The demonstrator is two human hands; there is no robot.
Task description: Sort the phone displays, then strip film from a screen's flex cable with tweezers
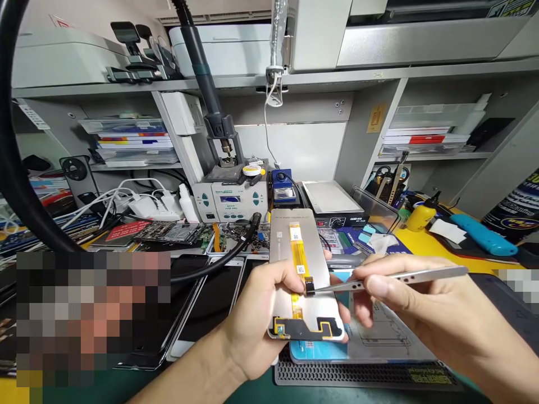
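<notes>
My left hand [261, 308] is wrapped round a phone screen assembly [282, 247], its silver back turned up toward me. A yellow-orange flex cable [299, 252] runs down the middle of that back, and my left thumb presses beside it. My right hand [404, 292] pinches a pair of metal tweezers [412, 276]. Their tips meet the small black connector [310, 285] at the side of the cable, near my thumb; whether they grip it or only touch it, I cannot tell. Black film with gold traces [303, 328] covers the assembly's lower end.
Below my hands lie a blue-and-grey packaged sheet [391, 342] and a black perforated mat [362, 375]. Several phone screens [210, 300] lie left, crossed by a black hose [223, 266]. Behind stand a soldering station [231, 199], a heating plate [332, 199] and a yellow bottle [422, 214].
</notes>
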